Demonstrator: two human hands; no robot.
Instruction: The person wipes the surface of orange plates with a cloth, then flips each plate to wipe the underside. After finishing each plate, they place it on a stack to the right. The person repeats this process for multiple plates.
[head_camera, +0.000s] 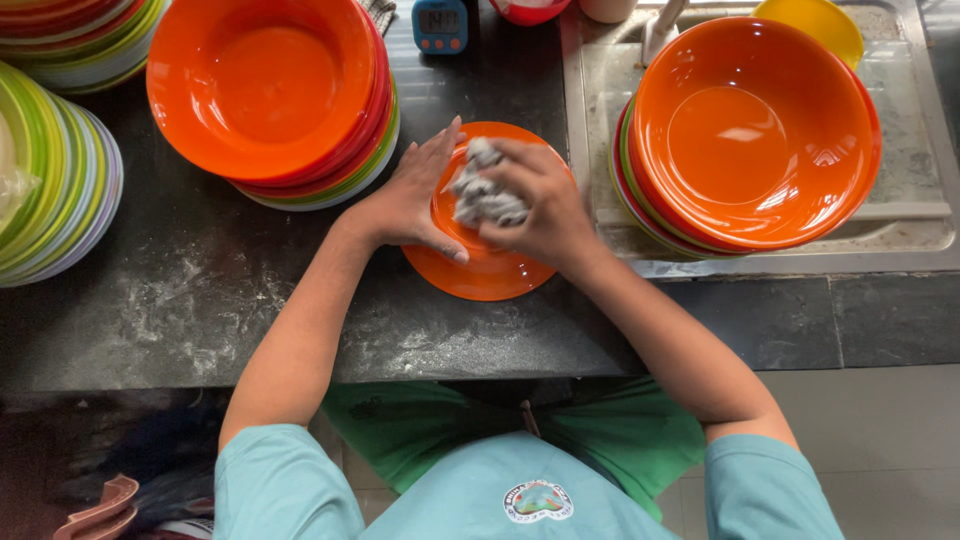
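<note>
A dark stone counter (200, 300), dusted pale in patches, runs across the frame and meets a steel sink (900, 190) on the right, where a tilted stack of orange bowls (755, 130) rests, seemingly to keep wet ware over the basin; the top bowl is empty and a yellow one (825, 25) shows behind it. On the counter at upper left stands a second stack, its topmost orange bowl (260, 85) empty too, with red, green and white rims beneath. Farther left, mostly green plates (50, 180) lean on edge, and another mixed pile (80, 40) fills the corner. At centre, a single orange plate (490, 265) lies flat on the counter between the two bowl stacks. The left hand (410, 200), fingers together and flat, presses on the plate's left side, apparently to steady it. The right hand (535, 205) is closed around a crumpled grey cloth (485, 190), held against the plate's surface. A small blue timer (440, 25) sits at the top edge, its display too small to matter.
</note>
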